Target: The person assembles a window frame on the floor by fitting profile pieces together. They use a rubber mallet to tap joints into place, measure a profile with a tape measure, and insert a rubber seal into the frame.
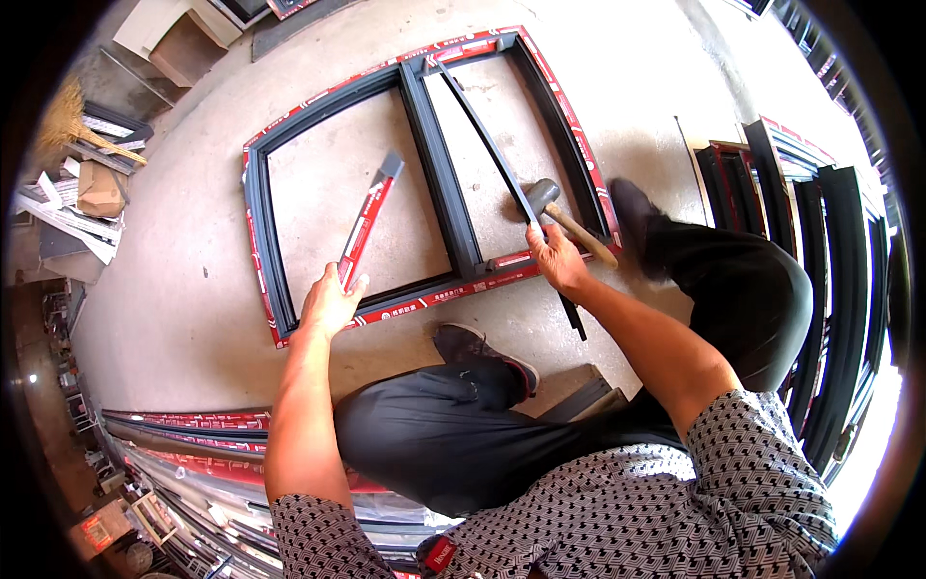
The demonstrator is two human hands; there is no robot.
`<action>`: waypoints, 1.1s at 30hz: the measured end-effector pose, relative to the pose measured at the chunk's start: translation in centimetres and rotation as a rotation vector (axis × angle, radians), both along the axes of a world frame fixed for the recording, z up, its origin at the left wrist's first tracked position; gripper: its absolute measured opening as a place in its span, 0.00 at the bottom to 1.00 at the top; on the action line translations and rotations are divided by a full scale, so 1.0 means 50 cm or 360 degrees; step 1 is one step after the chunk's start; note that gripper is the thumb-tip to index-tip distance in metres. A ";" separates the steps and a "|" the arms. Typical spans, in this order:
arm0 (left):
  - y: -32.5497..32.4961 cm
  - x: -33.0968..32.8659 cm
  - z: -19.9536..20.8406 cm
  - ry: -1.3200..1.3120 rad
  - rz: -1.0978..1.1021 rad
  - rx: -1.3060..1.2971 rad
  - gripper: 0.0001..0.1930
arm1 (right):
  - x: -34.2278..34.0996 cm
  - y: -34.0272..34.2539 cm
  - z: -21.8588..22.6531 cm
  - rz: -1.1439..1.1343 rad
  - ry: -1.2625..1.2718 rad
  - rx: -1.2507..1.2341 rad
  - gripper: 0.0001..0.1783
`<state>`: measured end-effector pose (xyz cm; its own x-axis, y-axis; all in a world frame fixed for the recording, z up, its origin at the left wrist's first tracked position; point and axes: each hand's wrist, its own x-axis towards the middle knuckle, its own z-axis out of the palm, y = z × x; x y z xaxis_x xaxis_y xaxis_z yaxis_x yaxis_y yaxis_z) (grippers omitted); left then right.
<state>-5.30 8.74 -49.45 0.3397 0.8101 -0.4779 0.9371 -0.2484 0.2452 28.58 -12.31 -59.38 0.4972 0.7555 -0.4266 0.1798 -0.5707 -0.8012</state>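
Two hands grip strips: left hand [330, 301] red-taped strip [367, 224], right hand [555, 259] dark strip [492, 145].

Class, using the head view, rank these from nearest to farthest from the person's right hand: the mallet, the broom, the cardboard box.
From the right hand:
1. Mallet, beside the hand on the floor.
2. Cardboard box, far left.
3. Broom, far left, slightly beyond the box.

A dark grey window frame [434, 164] edged in red printed tape lies on the pale grey concrete floor [193, 270], with a red-and-grey strip [367, 220], a black rubber-headed mallet [564, 214] on a tan wooden handle, black trousers [453, 434] and a black-and-white patterned shirt [656, 511].
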 end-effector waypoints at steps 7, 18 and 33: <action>0.015 -0.011 -0.088 -0.0245 0.0238 -0.0010 0.28 | -0.025 0.067 -0.049 -0.0104 0.0038 -0.0145 0.41; 0.072 -0.047 -0.242 -0.0114 0.0365 -0.0063 0.27 | -0.072 0.283 -0.202 -0.0194 0.0080 -0.0079 0.33; 0.102 -0.036 -0.408 -0.0198 0.0443 -0.0152 0.26 | -0.111 0.365 -0.253 -0.0181 0.0138 -0.0135 0.28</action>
<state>-7.09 13.85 -69.84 0.1720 0.8334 -0.5252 0.9272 0.0431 0.3720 23.01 5.92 -72.05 0.5360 0.6559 -0.5315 0.0423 -0.6496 -0.7591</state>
